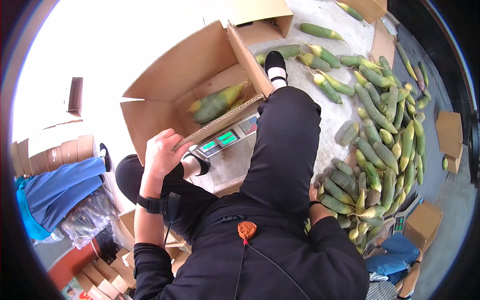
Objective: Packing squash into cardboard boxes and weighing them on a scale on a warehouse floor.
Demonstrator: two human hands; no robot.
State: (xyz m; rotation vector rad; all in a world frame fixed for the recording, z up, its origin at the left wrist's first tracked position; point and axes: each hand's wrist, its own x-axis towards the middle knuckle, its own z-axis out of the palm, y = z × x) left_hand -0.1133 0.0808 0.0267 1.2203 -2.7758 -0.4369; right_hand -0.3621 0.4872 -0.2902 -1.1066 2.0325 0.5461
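An open cardboard box (pixel 150 112) stands before me, with a few green radishes (pixel 215 107) lying inside. At its near left corner my left hand (pixel 165 152) grips the upper edge of the box wall, thumb on the near side. Beside the box's near wall shows the panel of a digital scale (pixel 227 137), its displays lit green. My right hand (pixel 313 194) reaches down past my right thigh to a large heap of green radishes (pixel 341 182). My leg and sleeve hide most of that hand, so whether it holds a radish is unclear.
Loose green radishes (pixel 328 88) lie on the concrete floor beyond my right foot (pixel 276 67). Another cardboard box (pixel 262 28) stands past the open one. A person in blue trousers (pixel 67 187) is at left; another person (pixel 393 258) sits lower right near a second scale (pixel 399 224).
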